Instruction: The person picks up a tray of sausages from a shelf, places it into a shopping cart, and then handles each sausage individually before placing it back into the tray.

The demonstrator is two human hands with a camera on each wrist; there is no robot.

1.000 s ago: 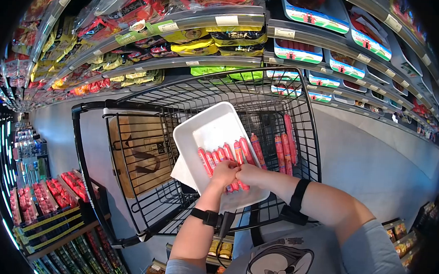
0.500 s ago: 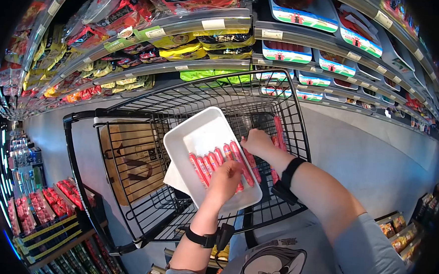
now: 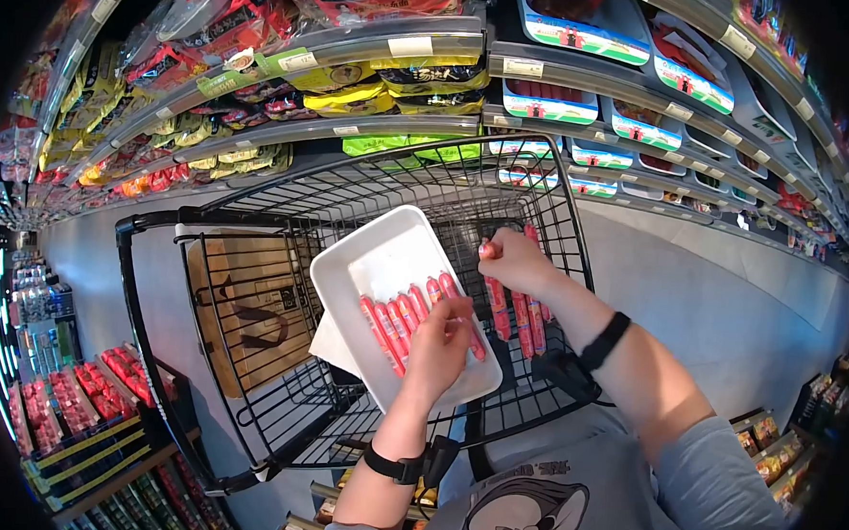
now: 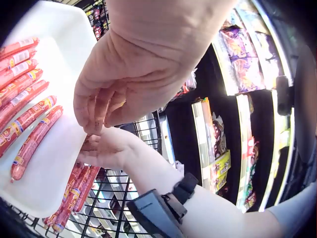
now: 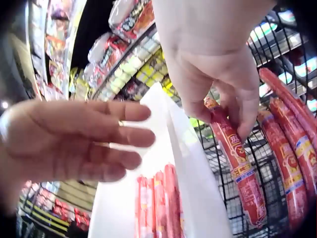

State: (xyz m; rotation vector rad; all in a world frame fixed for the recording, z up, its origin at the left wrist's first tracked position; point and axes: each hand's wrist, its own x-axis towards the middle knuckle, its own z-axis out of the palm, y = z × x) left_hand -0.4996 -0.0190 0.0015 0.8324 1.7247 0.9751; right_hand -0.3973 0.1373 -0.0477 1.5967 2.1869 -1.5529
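Note:
A white tray (image 3: pixel 387 253) sits tilted in the cart, with several red-wrapped sausages (image 3: pixel 404 323) side by side in its lower part. Over these sausages hovers my left hand (image 3: pixel 437 347), its fingers loosely bent around nothing; the right wrist view shows them spread a little. My right hand (image 3: pixel 522 265) is just beyond the tray's right side. Its thumb and fingers pinch the upper end of one sausage (image 5: pixel 240 171), which hangs down beside the tray wall. Further sausages (image 5: pixel 282 153) lie to its right against the cart's wire side.
The black wire cart (image 3: pixel 578 263) surrounds the tray. A brown paper bag (image 3: pixel 239 322) stands at its left end. Shelves ahead hold noodle packs (image 3: pixel 342 93) and trays of meat (image 3: pixel 548 104). Crates of red packets (image 3: pixel 101 382) stand at the lower left.
My hands were together over the tray's sausages. The right hand has moved right, out past the tray's edge, and now grips a sausage there. My left hand has stayed over the tray.

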